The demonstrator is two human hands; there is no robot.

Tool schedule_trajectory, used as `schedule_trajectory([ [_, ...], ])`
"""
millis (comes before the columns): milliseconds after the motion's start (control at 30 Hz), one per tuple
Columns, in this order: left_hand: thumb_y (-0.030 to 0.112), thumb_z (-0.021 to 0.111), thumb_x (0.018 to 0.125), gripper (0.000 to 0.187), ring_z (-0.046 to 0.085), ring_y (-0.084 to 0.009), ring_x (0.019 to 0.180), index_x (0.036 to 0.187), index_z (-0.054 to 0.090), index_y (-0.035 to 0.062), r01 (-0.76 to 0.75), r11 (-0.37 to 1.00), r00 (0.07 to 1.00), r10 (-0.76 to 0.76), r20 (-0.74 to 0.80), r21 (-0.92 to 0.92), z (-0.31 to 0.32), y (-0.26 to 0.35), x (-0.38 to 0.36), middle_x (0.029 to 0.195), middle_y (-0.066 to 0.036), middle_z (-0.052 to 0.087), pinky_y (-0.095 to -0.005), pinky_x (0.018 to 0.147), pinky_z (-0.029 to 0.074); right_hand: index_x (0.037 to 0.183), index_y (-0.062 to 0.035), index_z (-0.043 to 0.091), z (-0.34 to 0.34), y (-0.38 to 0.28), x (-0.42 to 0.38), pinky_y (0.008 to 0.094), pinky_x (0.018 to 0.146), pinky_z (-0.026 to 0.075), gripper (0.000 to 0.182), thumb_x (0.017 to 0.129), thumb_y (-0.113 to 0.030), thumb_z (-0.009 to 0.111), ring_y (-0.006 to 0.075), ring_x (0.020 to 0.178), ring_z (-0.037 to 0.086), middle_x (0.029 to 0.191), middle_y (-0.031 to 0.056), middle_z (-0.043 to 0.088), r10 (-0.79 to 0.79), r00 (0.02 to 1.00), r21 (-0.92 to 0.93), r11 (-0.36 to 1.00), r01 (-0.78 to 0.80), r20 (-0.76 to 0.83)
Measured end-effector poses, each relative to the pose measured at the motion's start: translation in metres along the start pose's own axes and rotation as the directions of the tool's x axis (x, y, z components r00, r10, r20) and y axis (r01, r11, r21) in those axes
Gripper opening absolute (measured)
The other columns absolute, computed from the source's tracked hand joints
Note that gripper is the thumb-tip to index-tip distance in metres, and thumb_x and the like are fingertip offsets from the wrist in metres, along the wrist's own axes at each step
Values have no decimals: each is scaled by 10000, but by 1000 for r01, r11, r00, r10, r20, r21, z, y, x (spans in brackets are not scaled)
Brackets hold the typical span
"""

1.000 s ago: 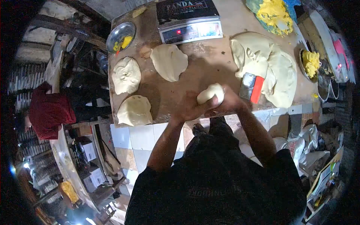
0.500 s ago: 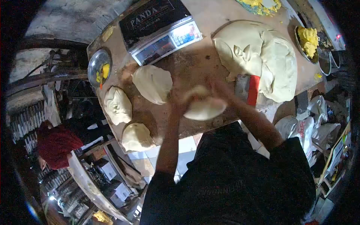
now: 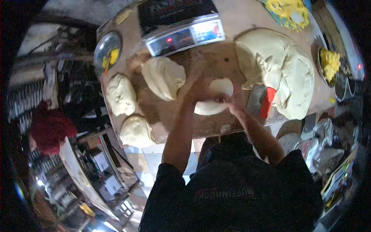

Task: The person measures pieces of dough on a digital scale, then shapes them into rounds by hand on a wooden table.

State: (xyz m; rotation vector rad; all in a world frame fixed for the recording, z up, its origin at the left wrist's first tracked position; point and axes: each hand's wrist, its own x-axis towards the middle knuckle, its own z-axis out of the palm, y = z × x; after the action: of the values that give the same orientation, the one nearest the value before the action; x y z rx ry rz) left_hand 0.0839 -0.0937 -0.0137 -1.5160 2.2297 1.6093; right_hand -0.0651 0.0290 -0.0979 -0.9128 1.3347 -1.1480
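A pale dough piece [image 3: 210, 108] lies near the front edge of the wooden table [image 3: 174, 123], between my hands. My left hand [image 3: 201, 89] presses round its left side, its fingers blurred. On the right side my right hand [image 3: 232, 97] grips the same dough, fingers curled inward. Left of my hands are three more dough pieces, one large [image 3: 162, 77], one at the left edge [image 3: 121, 94] and one at the front left corner [image 3: 136, 131]. A scraper with a red handle [image 3: 267, 102] rests beside the big dough mass [image 3: 290, 73] on the right.
A digital scale [image 3: 185, 38] stands at the back. A metal bowl with yellow stuff [image 3: 101, 45] is at the left edge, another bowl with yellow stuff [image 3: 329, 66] at the right. Yellow paste [image 3: 288, 11] lies at the back right. A person in red [image 3: 52, 129] is at the far left.
My hands have closed in around the dough piece, and its upper part now shows between them. The view has shifted, so the table's things appear moved slightly.
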Motion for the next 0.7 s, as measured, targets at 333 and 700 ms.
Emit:
schedule_trajectory([
  [333,367,715,797,438,581,-219,1076,1088,638,48,-194,973,957,161,-240,-121,73,-51,-150,1127,-138,631,-371,919,458,1084,-24,601,3,-31,-33,332,782,500,474,684,-219,767,199,903,625,997,114,653,26,779,-20,1000,-17,626],
  [700,403,843,596,685,521,-286,1161,1144,606,68,-80,899,997,78,-23,-431,178,-56,-152,1234,-187,544,-403,979,419,1117,-75,603,-47,-34,-92,406,923,448,697,536,-385,831,324,1079,565,1110,174,613,206,782,-757,482,443,588],
])
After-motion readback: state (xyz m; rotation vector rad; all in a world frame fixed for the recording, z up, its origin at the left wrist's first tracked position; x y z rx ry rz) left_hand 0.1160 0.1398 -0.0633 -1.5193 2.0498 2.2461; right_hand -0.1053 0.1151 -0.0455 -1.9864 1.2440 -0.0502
